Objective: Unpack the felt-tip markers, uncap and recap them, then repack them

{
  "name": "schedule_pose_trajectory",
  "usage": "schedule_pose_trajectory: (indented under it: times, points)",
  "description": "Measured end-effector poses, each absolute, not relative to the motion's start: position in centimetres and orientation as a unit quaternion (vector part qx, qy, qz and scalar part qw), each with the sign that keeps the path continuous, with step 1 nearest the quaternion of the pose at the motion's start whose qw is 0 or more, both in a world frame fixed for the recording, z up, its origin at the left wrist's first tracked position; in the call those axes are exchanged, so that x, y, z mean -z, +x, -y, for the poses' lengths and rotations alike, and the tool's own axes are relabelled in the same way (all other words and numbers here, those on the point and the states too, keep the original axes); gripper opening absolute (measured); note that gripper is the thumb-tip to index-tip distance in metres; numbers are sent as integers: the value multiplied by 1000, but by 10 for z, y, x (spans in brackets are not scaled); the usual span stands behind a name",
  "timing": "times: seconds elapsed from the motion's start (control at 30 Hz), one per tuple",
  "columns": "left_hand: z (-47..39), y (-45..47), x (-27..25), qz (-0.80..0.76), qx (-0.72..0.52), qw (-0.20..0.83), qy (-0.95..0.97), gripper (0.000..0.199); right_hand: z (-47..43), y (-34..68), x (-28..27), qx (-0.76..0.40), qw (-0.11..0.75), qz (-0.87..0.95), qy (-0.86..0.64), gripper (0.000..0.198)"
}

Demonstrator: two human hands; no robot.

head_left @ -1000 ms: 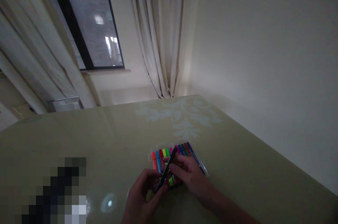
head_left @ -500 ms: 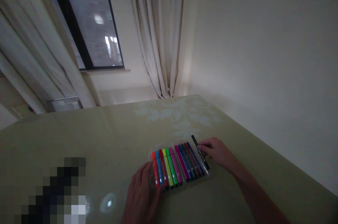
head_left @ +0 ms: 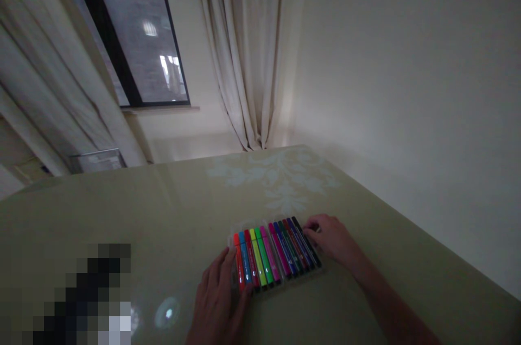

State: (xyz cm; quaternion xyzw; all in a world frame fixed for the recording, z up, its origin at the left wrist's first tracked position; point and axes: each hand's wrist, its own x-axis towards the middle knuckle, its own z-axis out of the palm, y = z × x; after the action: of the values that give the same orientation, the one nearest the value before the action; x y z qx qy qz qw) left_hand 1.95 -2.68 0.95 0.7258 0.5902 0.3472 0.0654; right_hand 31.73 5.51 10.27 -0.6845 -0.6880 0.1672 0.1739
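A clear plastic case [head_left: 260, 293] lies on the table, with a row of coloured markers [head_left: 265, 255] side by side in it. My left hand [head_left: 217, 291] is at the case's left end, its fingers along the edge and the thumb at the near corner, holding it. At the right end of the row lies a black marker [head_left: 306, 241], in line with the others. My right hand [head_left: 329, 236] is bent in a pinch at the upper part of this marker, fingertips against its right side. The curled fingers are partly hidden behind the hand.
The glossy table [head_left: 163, 215] has a pale floral pattern at its far corner. A bare wall [head_left: 407, 90] runs along the right edge. Behind stand curtains [head_left: 252, 63] and a window [head_left: 134, 30]. A pixelated patch covers the lower left.
The black marker, tilted and sticking out past the row before, has come down and left into line beside the other markers. My right hand moved slightly with it. My left hand stayed put.
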Motion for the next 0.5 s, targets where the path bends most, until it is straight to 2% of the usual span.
schedule_pose_trajectory:
  times: [0.13,0.5]
  points:
    - [27,20,-10,-593,-344,61,726,49,-59,325,-100,-203,186,686,-673,12]
    - [27,19,-4,-575,-344,39,741,49,-68,334,-84,-211,182,687,-671,14]
